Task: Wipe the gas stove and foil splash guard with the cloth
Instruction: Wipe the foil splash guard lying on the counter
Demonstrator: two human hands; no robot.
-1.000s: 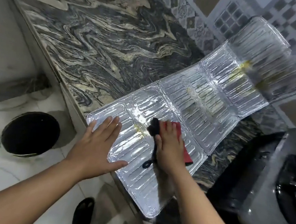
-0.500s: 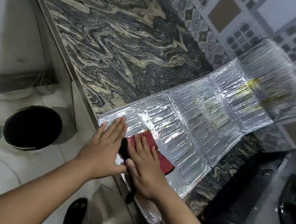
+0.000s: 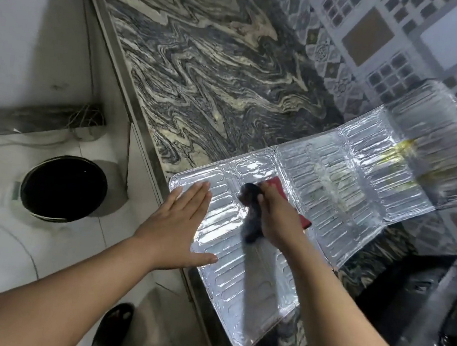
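The silver foil splash guard (image 3: 332, 189) lies unfolded across the marble counter, its far panel bent up against the tiled wall and marked with yellow stains. My left hand (image 3: 182, 221) lies flat with fingers spread on the guard's near-left corner. My right hand (image 3: 279, 217) presses a red cloth (image 3: 276, 185) with a dark blurred part onto the foil just right of it. The black gas stove (image 3: 431, 321) shows at the lower right, partly cut off by the frame.
The dark swirled marble counter (image 3: 204, 66) stretches away to the upper left. A black round bin (image 3: 63, 188) stands on the pale floor below the counter edge. Dark footwear (image 3: 115, 327) shows at the bottom. The patterned tile wall (image 3: 376, 42) rises behind.
My right hand has moved the cloth away from my left hand, back toward the foil's middle fold. My left hand stays pressed on the corner. The view has shifted.
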